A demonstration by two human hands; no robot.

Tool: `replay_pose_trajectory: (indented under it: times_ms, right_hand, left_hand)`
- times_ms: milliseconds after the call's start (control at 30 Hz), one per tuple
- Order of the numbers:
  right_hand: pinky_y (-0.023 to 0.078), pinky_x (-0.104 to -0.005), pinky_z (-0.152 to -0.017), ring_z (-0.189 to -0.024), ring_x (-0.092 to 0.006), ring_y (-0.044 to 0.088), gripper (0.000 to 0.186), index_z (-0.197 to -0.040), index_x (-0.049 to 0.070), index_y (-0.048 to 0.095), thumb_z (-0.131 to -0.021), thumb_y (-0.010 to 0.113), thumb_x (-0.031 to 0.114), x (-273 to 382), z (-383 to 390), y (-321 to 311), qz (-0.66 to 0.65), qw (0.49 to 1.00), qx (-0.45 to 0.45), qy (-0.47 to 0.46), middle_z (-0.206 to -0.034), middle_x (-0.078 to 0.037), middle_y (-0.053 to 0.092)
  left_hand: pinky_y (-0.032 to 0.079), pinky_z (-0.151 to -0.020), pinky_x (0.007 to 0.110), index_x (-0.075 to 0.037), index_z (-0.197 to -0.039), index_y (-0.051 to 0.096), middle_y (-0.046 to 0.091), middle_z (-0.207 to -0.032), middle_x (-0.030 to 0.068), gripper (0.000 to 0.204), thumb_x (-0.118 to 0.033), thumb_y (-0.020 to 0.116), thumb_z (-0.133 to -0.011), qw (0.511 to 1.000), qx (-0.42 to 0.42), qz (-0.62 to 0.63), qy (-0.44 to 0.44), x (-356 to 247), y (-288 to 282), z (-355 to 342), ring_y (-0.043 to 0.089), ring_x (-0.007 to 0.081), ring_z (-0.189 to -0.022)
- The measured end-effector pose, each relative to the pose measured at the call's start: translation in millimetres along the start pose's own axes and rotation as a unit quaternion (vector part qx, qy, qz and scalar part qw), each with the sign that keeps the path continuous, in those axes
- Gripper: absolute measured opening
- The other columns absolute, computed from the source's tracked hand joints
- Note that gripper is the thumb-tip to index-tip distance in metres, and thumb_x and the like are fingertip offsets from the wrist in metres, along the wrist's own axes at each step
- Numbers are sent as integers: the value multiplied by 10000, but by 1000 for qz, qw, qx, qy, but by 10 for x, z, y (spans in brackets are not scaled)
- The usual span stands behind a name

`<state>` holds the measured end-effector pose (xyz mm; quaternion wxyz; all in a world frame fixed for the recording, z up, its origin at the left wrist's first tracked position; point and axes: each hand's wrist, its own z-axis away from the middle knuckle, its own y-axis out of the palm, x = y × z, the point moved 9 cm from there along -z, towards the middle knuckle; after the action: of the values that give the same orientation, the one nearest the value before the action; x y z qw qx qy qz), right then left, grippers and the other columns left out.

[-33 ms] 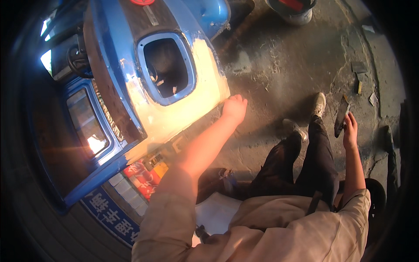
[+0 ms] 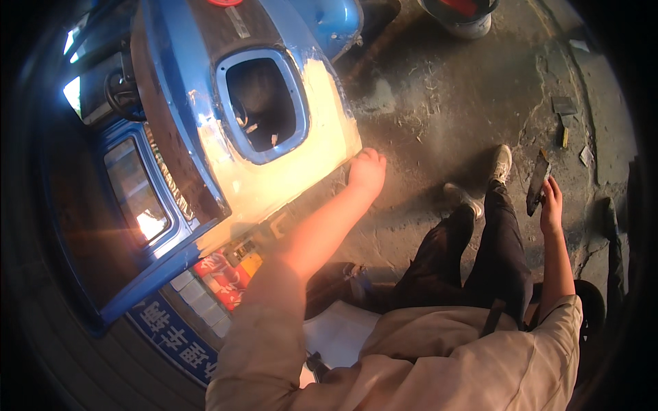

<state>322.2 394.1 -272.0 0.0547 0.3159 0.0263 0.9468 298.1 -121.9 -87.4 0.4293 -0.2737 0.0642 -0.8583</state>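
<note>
My left hand rests with curled fingers on the lower right corner of a vehicle's body panel, coated in pale beige filler over blue paint. Above it is a rounded opening with a blue rim, some small connectors hanging inside. My right hand, out to the right and away from the bodywork, grips a long, flat, dark tool, perhaps a scraper or sanding block; its kind is unclear.
A blue door with a window and a steering wheel are at left. A bucket stands at top right. Flat scraps lie on the cracked floor. Red packages and a blue sign sit below the panel.
</note>
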Motion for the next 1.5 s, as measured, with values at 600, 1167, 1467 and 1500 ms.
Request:
replay_pose_trajectory:
  times_ms: [600, 1167, 1467, 1500]
  right_hand:
    - [480, -345, -971, -1185, -181, 602, 615, -1493, -13, 486, -1017, 617, 355, 257, 289, 1535, -91, 989, 117, -4, -1350, -84, 631]
    - [529, -340, -897, -1179, -227, 622, 626, -1529, 21, 456, -1026, 603, 363, 624, 556, 1579, -116, 989, 70, 59, -1359, -115, 633]
    - [539, -342, -887, -1006, -181, 641, 461, -1198, 100, 607, -1119, 369, 486, 1160, 1307, 3272, -475, 812, 317, 121, -1092, -45, 660]
    - [521, -342, -928, -1043, -179, 626, 439, -1224, 104, 597, -1128, 359, 460, 1414, 1480, 3335, -449, 836, 290, 123, -1140, -46, 652]
  left_hand:
    - [521, -542, 363, -67, -1373, 661, 297, -1658, 250, 560, -155, 703, -821, 911, 216, -347, 52, 736, -421, 1260, 657, 285, -981]
    - [565, -813, 448, -141, -1075, 689, 672, -1034, 117, 371, -401, 762, -820, 838, -150, 524, -30, 13, -1362, 813, 685, 335, -961]
    - [539, -634, 446, -122, -895, 644, 639, -852, 68, 224, -298, 757, -815, 624, -463, 623, -91, -175, -2128, 1147, 671, 334, -766]
    - [541, -631, 448, -121, -884, 648, 645, -847, 69, 222, -307, 750, -820, 635, -459, 615, -89, -117, -2070, 1085, 676, 334, -765]
